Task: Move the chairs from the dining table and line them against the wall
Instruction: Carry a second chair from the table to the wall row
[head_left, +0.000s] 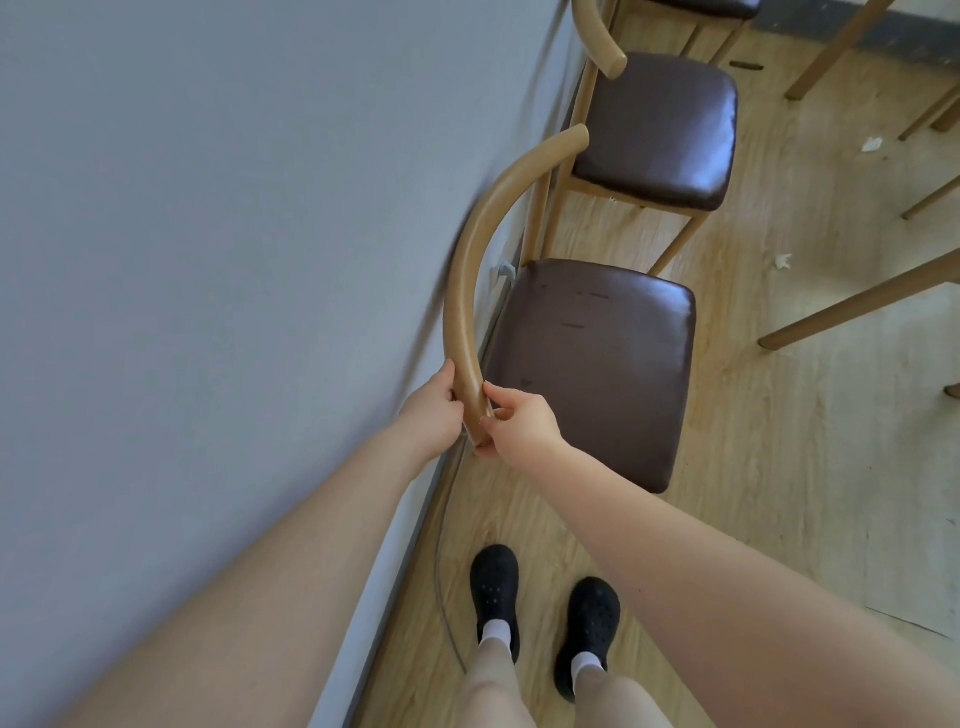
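Tan bentwood forms the curved backrest (470, 291) of the nearest chair (587, 369), whose dark brown seat sits just beside the wall (208, 234). Both hands close on the near end of that rail: the left hand (431, 415) wraps it from the wall side, the right hand (519, 423) pinches it from the seat side. A second chair (654, 130) stands next in the row, a third partly visible beyond. The step in hand looks like the final squaring of this chair into line. Next would come letting go and fetching another from the table legs (857, 306) at right.
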